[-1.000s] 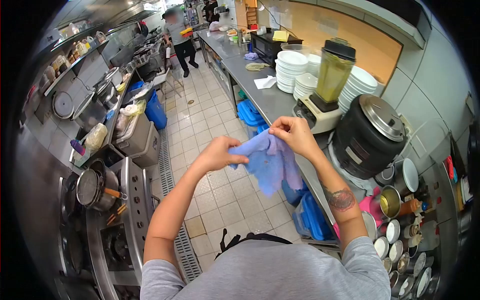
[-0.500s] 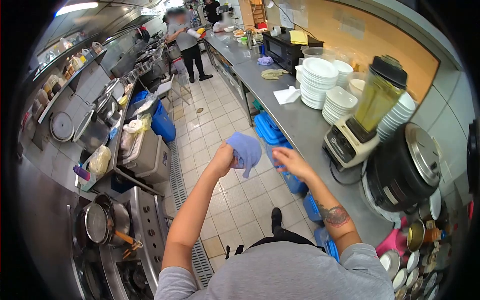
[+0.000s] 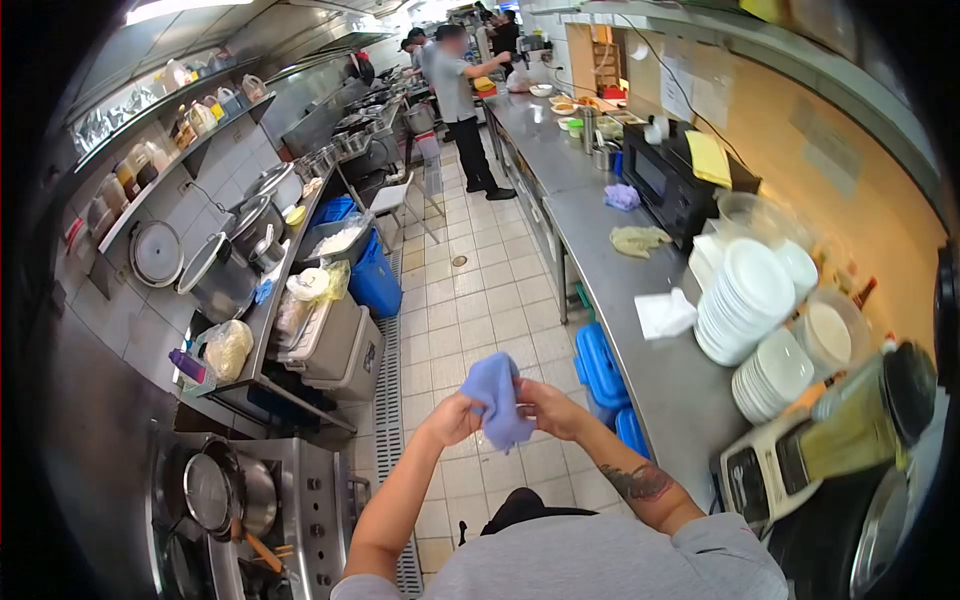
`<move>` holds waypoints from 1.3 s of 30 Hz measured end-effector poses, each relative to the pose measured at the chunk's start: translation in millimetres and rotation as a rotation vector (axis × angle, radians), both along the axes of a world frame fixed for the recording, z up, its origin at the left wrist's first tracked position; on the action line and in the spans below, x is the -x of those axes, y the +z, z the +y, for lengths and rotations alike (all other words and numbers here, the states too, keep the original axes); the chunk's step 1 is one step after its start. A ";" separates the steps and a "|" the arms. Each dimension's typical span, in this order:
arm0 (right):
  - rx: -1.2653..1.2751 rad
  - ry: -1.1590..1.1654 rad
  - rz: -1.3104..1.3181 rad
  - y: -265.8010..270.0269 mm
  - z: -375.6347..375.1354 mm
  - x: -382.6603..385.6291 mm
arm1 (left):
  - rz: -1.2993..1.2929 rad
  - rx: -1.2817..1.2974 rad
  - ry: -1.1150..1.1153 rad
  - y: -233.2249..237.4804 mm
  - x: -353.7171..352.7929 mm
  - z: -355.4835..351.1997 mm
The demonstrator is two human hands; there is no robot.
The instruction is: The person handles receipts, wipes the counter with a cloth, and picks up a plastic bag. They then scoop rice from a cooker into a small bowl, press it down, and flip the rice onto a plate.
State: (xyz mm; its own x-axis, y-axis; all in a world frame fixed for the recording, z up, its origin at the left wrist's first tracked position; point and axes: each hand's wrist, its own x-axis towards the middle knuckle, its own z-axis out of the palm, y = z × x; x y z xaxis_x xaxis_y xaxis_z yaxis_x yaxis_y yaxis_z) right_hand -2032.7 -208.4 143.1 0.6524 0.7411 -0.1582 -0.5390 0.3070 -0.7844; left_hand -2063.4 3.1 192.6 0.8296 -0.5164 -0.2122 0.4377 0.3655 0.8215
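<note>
A blue-purple cloth [image 3: 497,400] hangs bunched between my two hands, above the tiled floor. My left hand [image 3: 456,418] grips its left side with the fingers closed. On the other side my right hand [image 3: 550,408] pinches the cloth's right edge, thumb and fingers pressed together. Folds of the fabric hide some of the fingertips. The lower end of the cloth droops loosely.
On the right runs a steel counter [image 3: 600,225] with stacked white plates [image 3: 745,305], a blender [image 3: 850,420] and a microwave [image 3: 655,185]. A stove [image 3: 310,510] with pots stands at left. Down the aisle a person [image 3: 465,110] stands by the counter.
My right hand, apart from the cloth before, now holds its right side. The view has swung, so the counter and the person sit further right.
</note>
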 end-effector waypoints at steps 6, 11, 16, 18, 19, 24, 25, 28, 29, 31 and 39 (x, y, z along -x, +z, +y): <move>0.233 0.076 0.136 -23.2 65.3 -121.4 | -0.078 0.004 -0.064 -15.8 -107.4 62.6; 0.097 0.060 0.281 -9.3 95.3 -207.5 | 0.083 -0.038 0.003 -23.7 -232.6 99.0; 0.063 -0.211 0.228 -50.0 103.5 -319.1 | -0.099 -0.551 -0.082 -36.8 -365.3 112.6; -0.032 -0.404 0.214 -73.5 102.9 -364.3 | -0.156 -0.658 -0.021 -54.0 -410.8 123.8; 0.041 -0.466 0.169 -72.9 99.9 -383.3 | -0.188 -0.711 0.058 -62.2 -430.7 123.6; 0.282 -0.636 -0.094 -90.4 75.4 -516.5 | -0.410 -1.272 0.213 -138.0 -532.6 158.4; 0.311 -0.741 -0.102 -83.7 70.8 -542.6 | -0.417 -1.303 0.147 -149.5 -553.7 170.7; 0.343 -1.026 -0.082 -68.6 45.8 -628.3 | -0.461 -1.376 -0.052 -172.5 -607.7 211.2; 0.319 -1.105 -0.045 -75.5 29.0 -660.5 | -0.431 -1.390 -0.063 -183.8 -619.9 228.5; 0.371 -1.313 -0.031 -79.8 -2.3 -723.9 | -0.324 -1.393 -0.086 -224.5 -637.3 269.5; 1.823 -1.500 -0.368 -128.0 -70.0 -897.4 | 0.415 -1.684 0.056 -292.3 -613.1 394.9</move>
